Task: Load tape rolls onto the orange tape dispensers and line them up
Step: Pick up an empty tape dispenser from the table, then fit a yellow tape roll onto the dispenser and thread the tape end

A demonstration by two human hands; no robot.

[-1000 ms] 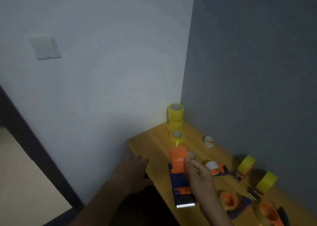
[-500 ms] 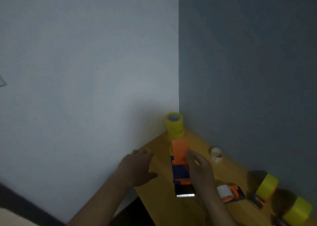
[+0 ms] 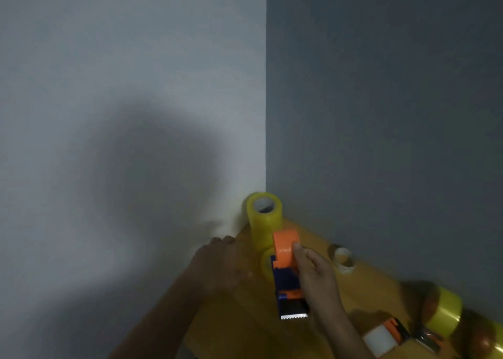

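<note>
Orange tape dispenser (image 3: 288,274) sits in my right hand (image 3: 317,275), fingers curled round it above the counter (image 3: 364,290); my left hand (image 3: 217,263) rests spread; any lettering is too blurred to read.

Two bare forearms come in from the lower edge, ending in the left hand (image 3: 217,266) and the right hand (image 3: 317,274). No sleeve covers either forearm as far as the frame shows them. Wrists and fingers carry no watch, ring, band or glove. The dim light and slight blur hide finer details such as nails or marks.
</note>
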